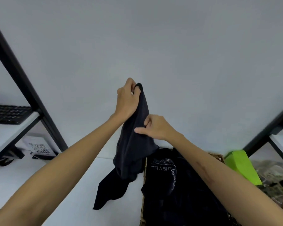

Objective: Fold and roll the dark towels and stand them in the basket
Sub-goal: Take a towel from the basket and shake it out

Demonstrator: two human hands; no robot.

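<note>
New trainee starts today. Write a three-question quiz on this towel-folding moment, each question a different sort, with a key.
1. True or false: the left hand grips the top end of the lifted dark towel.
2. Where do the right hand's fingers pinch the towel? A) lower down, at its side B) at its bottom tip C) nowhere
3. Fill in: the towel's lower end trails on the white ____, left of the wicker basket.

Key: 1 true; 2 A; 3 table.

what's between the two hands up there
Only the dark towel. The left hand pinches its top end, the right hand pinches it lower down, and cloth spans the gap, in the head view.
</note>
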